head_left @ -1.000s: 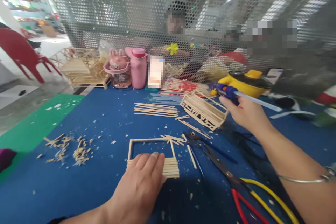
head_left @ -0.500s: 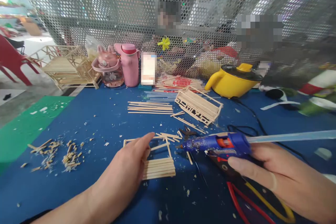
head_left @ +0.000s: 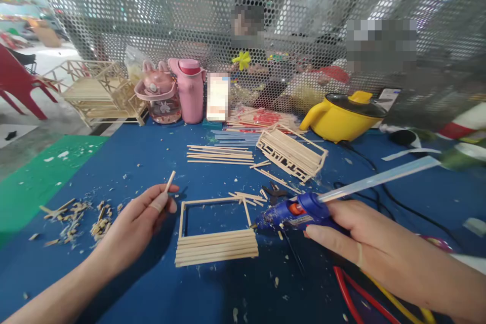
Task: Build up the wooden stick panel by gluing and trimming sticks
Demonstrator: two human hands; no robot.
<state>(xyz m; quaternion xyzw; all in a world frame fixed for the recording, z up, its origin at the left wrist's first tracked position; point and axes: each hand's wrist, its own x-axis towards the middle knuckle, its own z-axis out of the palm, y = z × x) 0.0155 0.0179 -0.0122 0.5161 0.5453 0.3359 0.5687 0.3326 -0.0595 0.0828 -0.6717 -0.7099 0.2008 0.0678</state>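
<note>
Between the fingertips of my left hand (head_left: 146, 217) is a short wooden stick (head_left: 170, 180), tilted up, left of the frame. My right hand (head_left: 364, 243) is wrapped round a blue hot glue gun (head_left: 292, 215), its nozzle pointing left, close to the right side of the frame. A clear glue stick (head_left: 383, 177) juts from the gun's rear. Flat on the table between both hands lies a rectangular wooden stick frame (head_left: 217, 247); its near part is covered with sticks side by side, its far part is open.
Red and yellow handled pliers (head_left: 351, 296) lie under my right hand, partly hidden. Small dark cutters (head_left: 274, 192), loose sticks (head_left: 220, 155) and a stick-built model (head_left: 292, 152) lie beyond. Wood scraps (head_left: 72, 223) are at left; a yellow pot (head_left: 345, 117) and pink bottle (head_left: 190, 92) stand behind.
My left hand has moved left off the frame and now shows a short stick in its fingers. The glue gun has shifted slightly left and down, its glue stick angled more upward.
</note>
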